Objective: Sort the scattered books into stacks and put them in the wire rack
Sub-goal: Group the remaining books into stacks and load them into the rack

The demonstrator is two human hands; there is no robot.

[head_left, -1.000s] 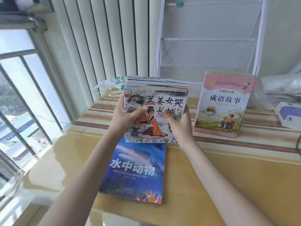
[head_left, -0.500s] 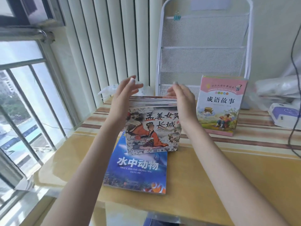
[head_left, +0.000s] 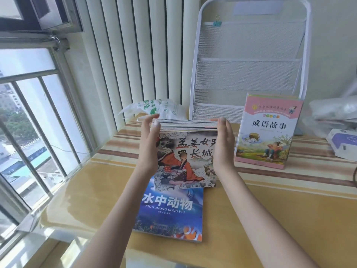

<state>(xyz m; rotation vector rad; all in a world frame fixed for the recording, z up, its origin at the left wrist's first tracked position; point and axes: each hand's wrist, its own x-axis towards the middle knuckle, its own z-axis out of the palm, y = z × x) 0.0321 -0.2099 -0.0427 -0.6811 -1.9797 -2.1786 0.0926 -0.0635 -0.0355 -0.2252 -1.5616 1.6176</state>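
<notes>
A stack of thin picture books (head_left: 185, 157) stands upright on the table, its front cover showing a figure in an orange robe. My left hand (head_left: 149, 144) presses flat against the stack's left side and my right hand (head_left: 224, 146) against its right side, fingers straight. The stack's lower edge rests on a blue sea-animal book (head_left: 172, 211) lying flat in front. A second upright stack with a pink cover (head_left: 266, 130) stands to the right. The white wire rack (head_left: 249, 60) leans against the wall behind, its mesh pockets holding no books.
A crumpled white plastic bag with green print (head_left: 160, 109) lies behind the stack. More plastic bags (head_left: 336, 109) and a white and purple box (head_left: 343, 144) sit at the right edge. Window bars (head_left: 25, 136) and vertical blinds (head_left: 135, 55) close off the left.
My hands moved from the front cover, over the top edge, down to the two sides of the stack, and now press it square. The stack stands a little more upright.
</notes>
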